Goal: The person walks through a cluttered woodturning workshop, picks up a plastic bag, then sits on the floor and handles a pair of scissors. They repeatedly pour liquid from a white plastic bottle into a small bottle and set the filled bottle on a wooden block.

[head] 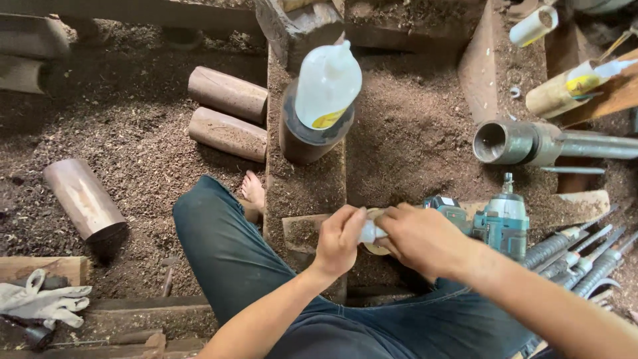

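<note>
Your left hand and right hand both pinch the small white tube, lying left-to-right between them, over the near end of the wooden beam.

The left hand and right hand meet at the middle of the view, closed from either side on a small bottle above a wooden beam that runs toward twelve o'clock. On that beam, at twelve, a cylinder stands with a plastic bottle resting on it; two more cylinders lie side by side at eleven and another at nine. A power driver lies just at three beside the right hand, threaded rods at four, a metal pipe at two and gloves at eight.
</note>
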